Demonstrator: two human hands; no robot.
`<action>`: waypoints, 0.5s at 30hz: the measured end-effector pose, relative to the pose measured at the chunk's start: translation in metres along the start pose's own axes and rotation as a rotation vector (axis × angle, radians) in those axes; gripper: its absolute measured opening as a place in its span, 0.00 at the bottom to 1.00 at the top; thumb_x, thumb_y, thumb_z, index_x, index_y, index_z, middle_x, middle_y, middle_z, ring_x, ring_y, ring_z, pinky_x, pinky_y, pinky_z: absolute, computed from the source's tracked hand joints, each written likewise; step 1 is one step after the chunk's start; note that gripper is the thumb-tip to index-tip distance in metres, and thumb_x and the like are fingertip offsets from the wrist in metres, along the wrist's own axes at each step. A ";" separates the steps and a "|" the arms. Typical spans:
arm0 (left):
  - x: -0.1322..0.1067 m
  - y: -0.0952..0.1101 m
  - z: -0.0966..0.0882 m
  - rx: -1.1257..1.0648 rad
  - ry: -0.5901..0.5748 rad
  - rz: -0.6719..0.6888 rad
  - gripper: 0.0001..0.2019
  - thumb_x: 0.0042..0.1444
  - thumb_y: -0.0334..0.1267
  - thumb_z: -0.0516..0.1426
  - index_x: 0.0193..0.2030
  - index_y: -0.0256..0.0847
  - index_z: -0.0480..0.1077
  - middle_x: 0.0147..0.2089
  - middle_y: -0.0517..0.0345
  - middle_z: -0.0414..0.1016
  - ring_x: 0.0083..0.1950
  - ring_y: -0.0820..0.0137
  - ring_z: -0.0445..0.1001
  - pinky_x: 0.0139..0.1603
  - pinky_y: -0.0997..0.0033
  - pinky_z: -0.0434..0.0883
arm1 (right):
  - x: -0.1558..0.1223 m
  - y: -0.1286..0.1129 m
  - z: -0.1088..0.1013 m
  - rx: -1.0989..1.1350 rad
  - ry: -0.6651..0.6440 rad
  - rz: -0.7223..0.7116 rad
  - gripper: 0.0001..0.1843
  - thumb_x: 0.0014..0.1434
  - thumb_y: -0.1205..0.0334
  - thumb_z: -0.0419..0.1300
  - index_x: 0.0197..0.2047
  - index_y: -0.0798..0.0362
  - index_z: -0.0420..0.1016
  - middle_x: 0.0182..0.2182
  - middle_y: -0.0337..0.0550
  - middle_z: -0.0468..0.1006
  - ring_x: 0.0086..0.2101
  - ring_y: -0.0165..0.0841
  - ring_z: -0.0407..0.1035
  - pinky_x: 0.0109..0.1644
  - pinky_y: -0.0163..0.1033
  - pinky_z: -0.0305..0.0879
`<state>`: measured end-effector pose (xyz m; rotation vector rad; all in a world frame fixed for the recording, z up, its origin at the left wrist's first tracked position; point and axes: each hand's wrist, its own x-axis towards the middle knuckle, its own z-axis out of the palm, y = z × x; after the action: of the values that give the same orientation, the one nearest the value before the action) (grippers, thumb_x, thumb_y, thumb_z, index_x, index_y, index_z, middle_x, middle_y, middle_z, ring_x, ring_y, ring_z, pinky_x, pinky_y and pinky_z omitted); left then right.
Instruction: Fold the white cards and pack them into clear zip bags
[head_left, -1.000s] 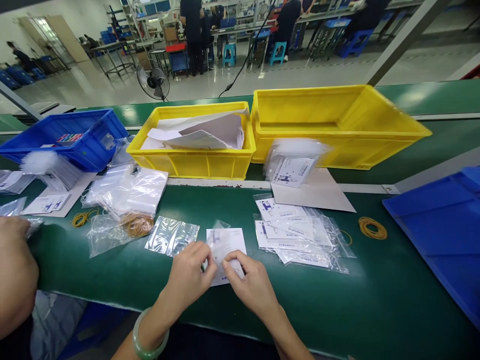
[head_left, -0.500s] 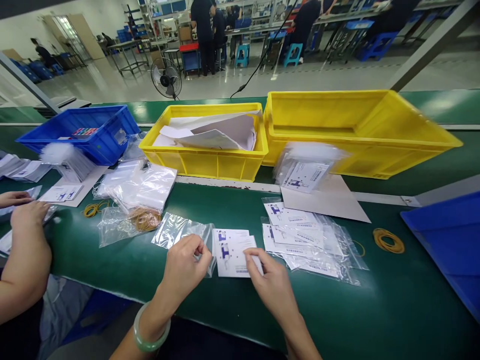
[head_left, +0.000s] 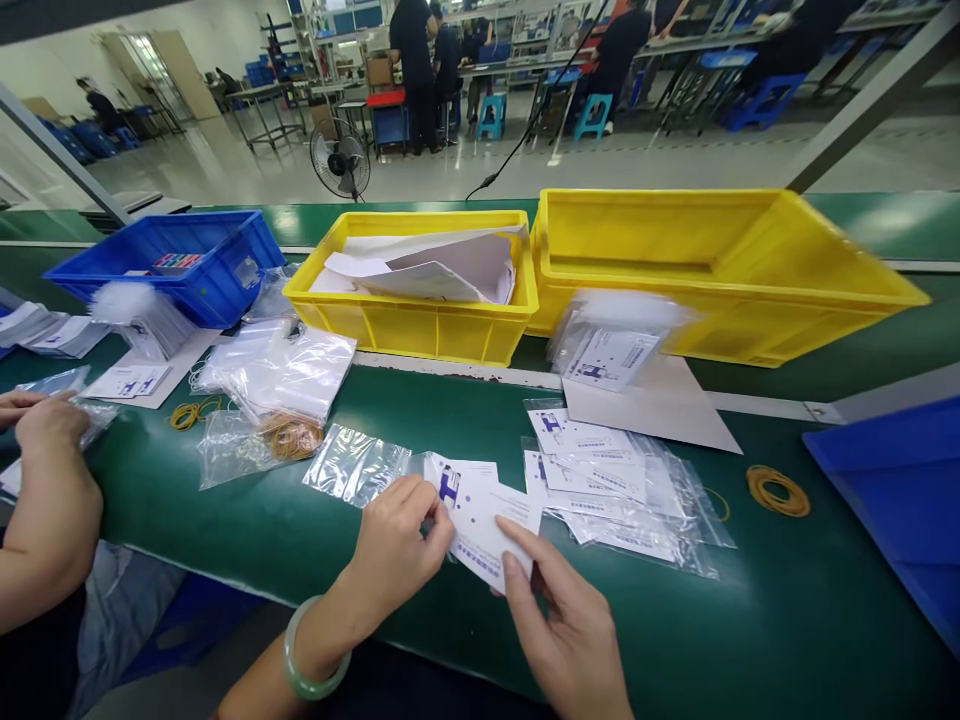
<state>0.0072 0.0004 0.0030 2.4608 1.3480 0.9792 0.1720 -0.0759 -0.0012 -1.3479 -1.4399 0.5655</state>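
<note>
A white printed card (head_left: 487, 515) with purple graphics is tilted up off the table, pinched at its right edge between the thumb and fingers of my right hand (head_left: 562, 610). My left hand (head_left: 409, 535), with a green bangle at the wrist, is closed in a pinch at the card's left edge. A clear plastic bag (head_left: 356, 465) lies flat behind it, its open-looking right end reaching the card and my left fingertips. Exactly how the film sits in those fingers is partly hidden. Another white card (head_left: 480, 469) shows just behind the held one.
Bagged cards (head_left: 607, 480) lie in a pile at right, before a stack of bags (head_left: 611, 345) on cardboard. Rubber bands (head_left: 778, 490) are farther right. Yellow bins (head_left: 412, 325) line the back. Plastic bags (head_left: 281, 370) lie left; a co-worker's arm (head_left: 56, 490) is at far left.
My right hand has lifted the card from the table and tilted it, bringing it nearer. My left hand has moved right to the card's left edge.
</note>
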 end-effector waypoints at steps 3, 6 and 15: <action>0.001 -0.003 -0.003 0.020 0.035 -0.005 0.12 0.58 0.26 0.51 0.24 0.40 0.59 0.23 0.62 0.63 0.25 0.74 0.63 0.27 0.73 0.60 | -0.001 -0.001 0.000 0.124 -0.103 0.058 0.13 0.68 0.67 0.56 0.51 0.52 0.78 0.37 0.44 0.83 0.26 0.31 0.78 0.28 0.29 0.77; 0.002 -0.004 -0.006 0.016 0.045 -0.003 0.11 0.58 0.26 0.51 0.25 0.40 0.60 0.24 0.62 0.63 0.26 0.73 0.63 0.27 0.73 0.60 | 0.003 -0.003 -0.006 0.121 -0.155 0.104 0.12 0.69 0.64 0.55 0.48 0.52 0.80 0.29 0.40 0.81 0.23 0.30 0.75 0.27 0.29 0.75; 0.006 0.006 -0.018 -0.414 -0.036 -0.174 0.13 0.60 0.29 0.52 0.24 0.40 0.60 0.23 0.64 0.62 0.25 0.75 0.63 0.27 0.75 0.62 | 0.008 -0.004 0.000 0.123 -0.102 -0.055 0.20 0.71 0.63 0.53 0.65 0.43 0.65 0.46 0.43 0.80 0.35 0.29 0.76 0.41 0.32 0.76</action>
<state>0.0025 -0.0010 0.0227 2.0120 1.1827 1.0429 0.1713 -0.0691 0.0051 -1.1935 -1.4949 0.6837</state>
